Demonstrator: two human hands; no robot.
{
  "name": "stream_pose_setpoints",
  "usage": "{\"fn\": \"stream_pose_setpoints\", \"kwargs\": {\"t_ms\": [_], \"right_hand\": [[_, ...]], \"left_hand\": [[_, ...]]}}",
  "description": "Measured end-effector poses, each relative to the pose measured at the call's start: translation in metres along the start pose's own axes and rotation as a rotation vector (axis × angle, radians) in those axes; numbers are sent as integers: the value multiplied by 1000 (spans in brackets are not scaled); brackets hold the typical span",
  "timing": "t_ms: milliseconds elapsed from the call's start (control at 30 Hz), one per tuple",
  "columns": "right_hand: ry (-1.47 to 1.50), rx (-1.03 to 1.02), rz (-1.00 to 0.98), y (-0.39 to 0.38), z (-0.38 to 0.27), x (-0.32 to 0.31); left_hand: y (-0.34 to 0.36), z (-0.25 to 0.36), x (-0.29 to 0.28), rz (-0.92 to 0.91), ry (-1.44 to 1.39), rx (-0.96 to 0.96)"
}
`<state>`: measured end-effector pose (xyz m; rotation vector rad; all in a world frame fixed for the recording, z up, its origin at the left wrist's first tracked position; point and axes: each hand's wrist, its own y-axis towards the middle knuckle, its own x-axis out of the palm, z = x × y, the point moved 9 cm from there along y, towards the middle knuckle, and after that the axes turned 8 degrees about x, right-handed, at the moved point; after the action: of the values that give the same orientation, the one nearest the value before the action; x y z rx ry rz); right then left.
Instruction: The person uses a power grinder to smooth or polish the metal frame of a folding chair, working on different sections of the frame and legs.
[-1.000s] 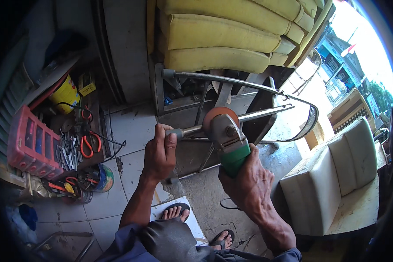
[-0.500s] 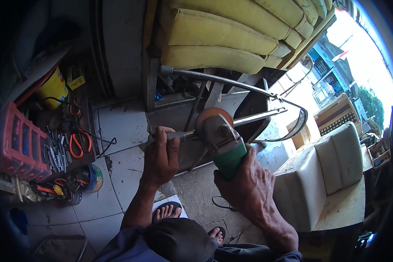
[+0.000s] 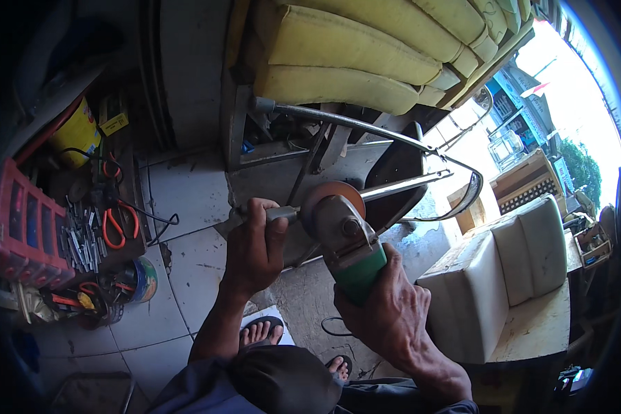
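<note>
My right hand is wrapped round the green body of an angle grinder. Its metal head points away from me and carries an orange-brown disc. My left hand is closed round a grey rod-shaped piece, thumb and forefinger along it. The narrow end of this piece lies at the disc's left edge; whether the two touch, I cannot tell. Just beyond the disc stands a bent metal tube frame with a dark panel.
At left, a red plastic crate, loose metal bits, orange-handled pliers and a tool tub crowd together. Yellow cushions are stacked ahead. A pale padded seat stands at right. My sandalled feet are below.
The grinder and my right hand have come slightly nearer to me. Grey rod and left hand stay almost in place, close by the disc.
</note>
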<state>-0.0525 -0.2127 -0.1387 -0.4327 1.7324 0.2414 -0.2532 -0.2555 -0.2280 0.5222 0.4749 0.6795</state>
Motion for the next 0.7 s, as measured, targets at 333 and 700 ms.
{"fn": "stream_pose_setpoints", "kwargs": {"t_ms": [333, 700], "right_hand": [[-12, -163, 206, -6, 7, 14], [-23, -237, 254, -8, 22, 24]], "left_hand": [[1, 1, 0, -23, 23, -56], [5, -5, 4, -30, 41, -106]]}}
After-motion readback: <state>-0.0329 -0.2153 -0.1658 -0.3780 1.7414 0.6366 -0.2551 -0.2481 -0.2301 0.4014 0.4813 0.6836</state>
